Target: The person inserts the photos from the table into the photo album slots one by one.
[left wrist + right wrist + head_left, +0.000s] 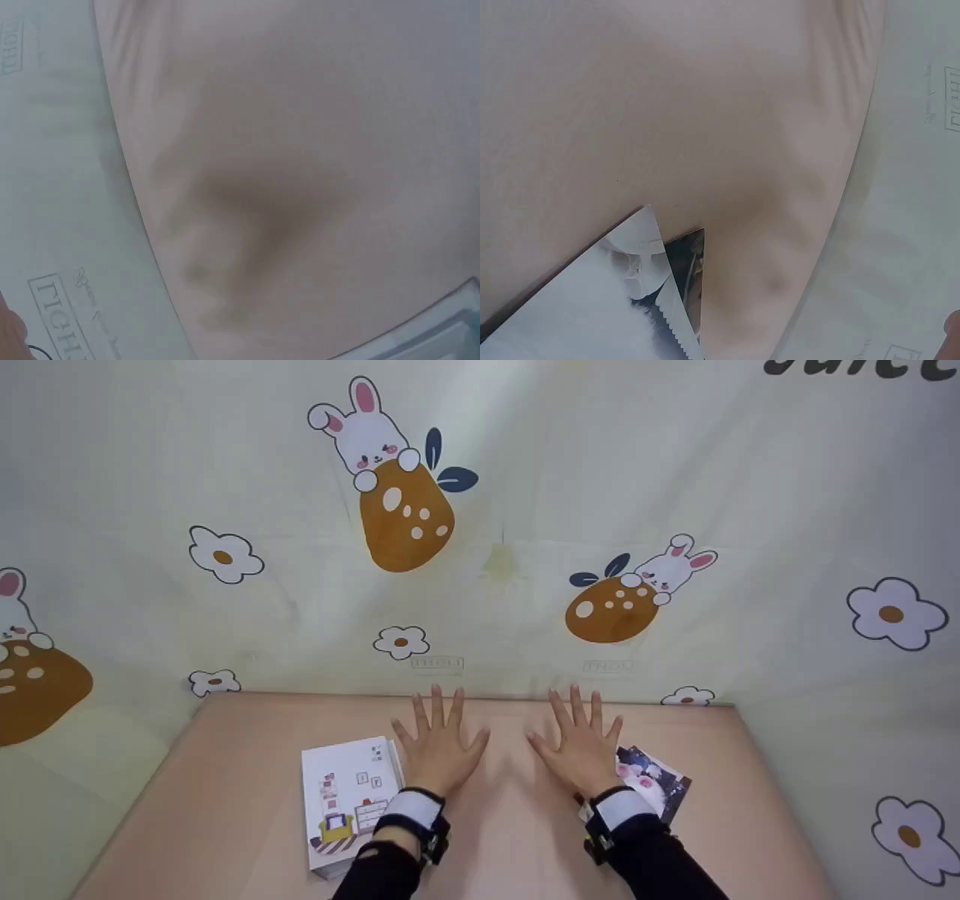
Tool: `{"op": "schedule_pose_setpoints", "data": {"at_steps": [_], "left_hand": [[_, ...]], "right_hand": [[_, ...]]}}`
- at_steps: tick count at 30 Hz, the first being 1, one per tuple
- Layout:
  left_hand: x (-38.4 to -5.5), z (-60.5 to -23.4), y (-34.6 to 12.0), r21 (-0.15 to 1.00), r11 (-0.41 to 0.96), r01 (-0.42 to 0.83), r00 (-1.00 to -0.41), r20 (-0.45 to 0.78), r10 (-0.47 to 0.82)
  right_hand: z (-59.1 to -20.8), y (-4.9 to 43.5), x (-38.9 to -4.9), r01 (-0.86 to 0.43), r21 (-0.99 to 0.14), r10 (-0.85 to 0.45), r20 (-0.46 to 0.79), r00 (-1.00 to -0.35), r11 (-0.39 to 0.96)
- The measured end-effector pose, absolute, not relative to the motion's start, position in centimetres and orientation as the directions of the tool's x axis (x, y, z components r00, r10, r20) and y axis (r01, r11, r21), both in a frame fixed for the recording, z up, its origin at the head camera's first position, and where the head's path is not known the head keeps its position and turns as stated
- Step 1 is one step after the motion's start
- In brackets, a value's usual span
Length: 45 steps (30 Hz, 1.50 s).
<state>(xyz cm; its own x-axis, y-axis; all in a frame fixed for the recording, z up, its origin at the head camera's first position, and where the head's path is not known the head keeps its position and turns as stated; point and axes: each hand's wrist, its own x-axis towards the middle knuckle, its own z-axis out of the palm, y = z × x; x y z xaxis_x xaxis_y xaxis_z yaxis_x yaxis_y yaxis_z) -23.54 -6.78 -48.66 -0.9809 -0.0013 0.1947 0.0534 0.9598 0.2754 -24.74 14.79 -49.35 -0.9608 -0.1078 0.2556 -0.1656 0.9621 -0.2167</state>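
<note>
Both hands are held out over the table with fingers spread, backs up, nothing in them. The left hand [439,754] is beside the upper right corner of a thick white album or book [345,780], its cover printed with a yellow armchair and a drawer chest. My right hand [581,754] is next to a small stack of printed photos [656,780], partly hidden by that hand and wrist. In the right wrist view the photos [592,300] overlap, a pale one over a dark one. Only a fingertip [11,334] shows in the left wrist view.
A pinkish-beige cloth covers the table [517,825]. Behind it and at both sides hangs a pale curtain [525,472] printed with rabbits, orange fruit and flowers. Each wrist wears a strapped camera, such as the left wrist camera [435,840]. Hand shadows fall on the cloth.
</note>
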Motion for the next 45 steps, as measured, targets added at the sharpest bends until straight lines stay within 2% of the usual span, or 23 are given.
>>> {"op": "schedule_pose_setpoints", "data": {"at_steps": [5, 10, 15, 18, 22, 26, 33, 39, 45], "left_hand": [[-20.6, -49.7, -9.5, 0.418, 0.908, 0.031, -0.992, 0.123, -0.022], [-17.1, -51.0, -12.7, 0.486, 0.874, -0.032, -0.992, 0.088, -0.085], [-14.1, -52.1, -16.1, 0.496, 0.860, -0.120, -0.979, 0.088, -0.187], [-13.1, -52.6, -17.7, 0.481, 0.858, -0.181, -0.973, 0.040, -0.229], [-12.6, -53.3, -18.8, 0.467, 0.857, -0.216, -0.970, -0.005, -0.242], [-12.6, -53.7, -18.9, 0.454, 0.871, -0.188, -0.973, 0.033, -0.227], [-12.7, -53.8, -18.0, 0.451, 0.875, -0.174, -0.975, 0.047, -0.218], [-13.4, -54.4, -17.0, 0.434, 0.888, -0.155, -0.979, 0.050, -0.195], [-13.4, -54.0, -16.0, 0.464, 0.874, -0.145, -0.984, 0.027, -0.177]], "right_hand": [[-49.6, 14.5, -24.6, -0.203, -0.238, -0.132, 0.283, -0.950, 0.950], [-49.9, 14.3, -24.2, -0.225, -0.276, -0.143, 0.287, -0.947, 0.935], [-50.4, 13.6, -23.4, -0.242, -0.301, -0.161, 0.270, -0.949, 0.923], [-50.9, 13.4, -22.6, -0.257, -0.316, -0.175, 0.265, -0.948, 0.913], [-51.8, 13.2, -21.7, -0.285, -0.324, -0.195, 0.284, -0.939, 0.902], [-52.4, 13.2, -21.0, -0.299, -0.332, -0.200, 0.300, -0.933, 0.895], [-53.0, 13.4, -20.0, -0.289, -0.328, -0.216, 0.243, -0.946, 0.899], [-53.6, 13.4, -19.4, -0.310, -0.360, -0.233, 0.241, -0.942, 0.880], [-53.7, 13.6, -19.2, -0.324, -0.356, -0.250, 0.239, -0.938, 0.877]]}}
